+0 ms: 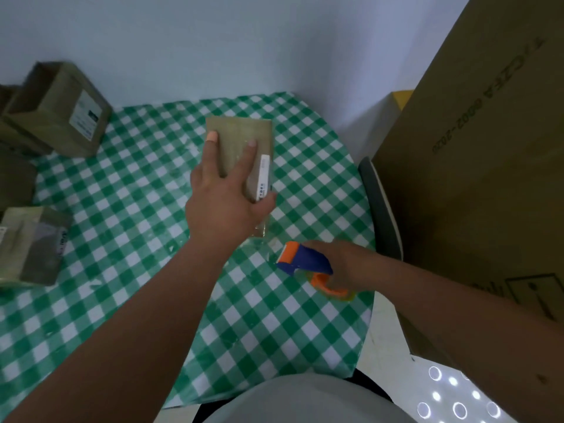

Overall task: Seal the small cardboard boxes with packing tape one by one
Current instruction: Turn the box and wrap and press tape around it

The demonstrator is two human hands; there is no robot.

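Box: small cardboard box [241,154] on the checked surface [137,209], long axis running 12 to 6.
Left hand [225,196]: fingers straight, pressing the box top.
Right hand [341,264]: curled round the tape dispenser [308,267], at 5 o'clock from the box.
Tape: clear strip seems to stretch between dispenser and box.
Nearer hand: left.

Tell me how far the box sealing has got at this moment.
Mid-job. The left hand presses the small box flat on the checked tablecloth, while the right hand grips the tape dispenser near the table edge, clear tape stretching between them. Boxes at left: sealed state unclear.
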